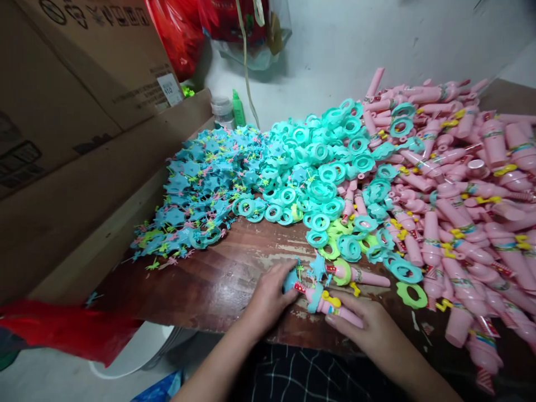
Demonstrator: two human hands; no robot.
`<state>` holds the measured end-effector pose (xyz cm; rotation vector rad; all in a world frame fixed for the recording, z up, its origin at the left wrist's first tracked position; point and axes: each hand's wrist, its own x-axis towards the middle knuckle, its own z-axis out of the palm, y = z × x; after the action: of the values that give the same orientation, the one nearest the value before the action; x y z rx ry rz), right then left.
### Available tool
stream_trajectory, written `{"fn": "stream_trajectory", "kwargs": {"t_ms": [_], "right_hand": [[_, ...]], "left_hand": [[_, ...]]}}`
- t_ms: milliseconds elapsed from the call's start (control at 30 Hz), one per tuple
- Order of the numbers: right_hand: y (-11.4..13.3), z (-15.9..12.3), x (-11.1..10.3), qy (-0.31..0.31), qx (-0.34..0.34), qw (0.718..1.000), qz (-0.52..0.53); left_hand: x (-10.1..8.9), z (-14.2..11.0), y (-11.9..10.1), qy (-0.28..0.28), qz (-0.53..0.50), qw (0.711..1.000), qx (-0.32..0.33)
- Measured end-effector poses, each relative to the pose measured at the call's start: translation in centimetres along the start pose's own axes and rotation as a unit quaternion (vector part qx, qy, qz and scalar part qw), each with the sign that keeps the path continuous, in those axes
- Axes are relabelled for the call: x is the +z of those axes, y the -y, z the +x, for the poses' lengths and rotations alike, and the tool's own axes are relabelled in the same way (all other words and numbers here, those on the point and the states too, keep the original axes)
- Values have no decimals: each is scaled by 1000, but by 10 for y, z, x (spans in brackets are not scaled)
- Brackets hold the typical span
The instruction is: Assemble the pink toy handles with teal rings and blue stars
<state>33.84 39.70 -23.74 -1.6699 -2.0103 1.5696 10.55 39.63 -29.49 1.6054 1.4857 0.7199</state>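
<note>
The left hand (268, 293) pinches a blue star (290, 279) at the red tip of a pink toy (329, 308), whose other end the right hand (368, 329) grips. Both are at the table's (201, 285) near edge, left of the pink pile (464, 223).

Dark cloth garment (307, 377), near black, below and between left hand (268, 296) and right hand (371, 329); thin white lines cross it in an uneven grid, bent by folds. Both forearms bare from wrist to frame edge. Garment type unclear.
</note>
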Motion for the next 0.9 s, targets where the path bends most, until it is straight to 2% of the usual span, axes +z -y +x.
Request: {"fn": "stream_trajectory", "kwargs": {"t_ms": [200, 300, 367, 467, 533, 600, 700, 767, 833, 900], "right_hand": [[19, -2, -14, 38, 26, 999, -3], [41, 0, -19, 25, 46, 992, -114], [57, 4, -18, 0, 37, 970, -239], [76, 14, -11, 0, 23, 919, -394], [84, 20, -7, -1, 13, 897, -442], [85, 23, -4, -11, 5, 888, -459], [67, 19, -3, -60, -38, 894, -442], [40, 11, -3, -141, -114, 893, -412], [8, 3, -5, -239, -206, 869, -382], [-21, -3, -11, -310, -261, 839, -364]], "left_hand": [[-3, 2, 3, 15, -6, 1000, 19], [-2, 1, 6, 21, -7, 999, 23], [0, 0, 8, 19, -7, 1000, 24], [4, -1, 13, 15, -2, 999, 35], [6, -1, 17, 17, 1, 999, 42], [6, -1, 19, 18, -1, 999, 46], [-1, -2, 15, -2, -20, 999, 43], [-8, -4, 8, -23, -47, 998, 46], [-14, -6, -1, -30, -112, 992, 49], [-15, -4, -11, -39, -235, 971, 24]]}}
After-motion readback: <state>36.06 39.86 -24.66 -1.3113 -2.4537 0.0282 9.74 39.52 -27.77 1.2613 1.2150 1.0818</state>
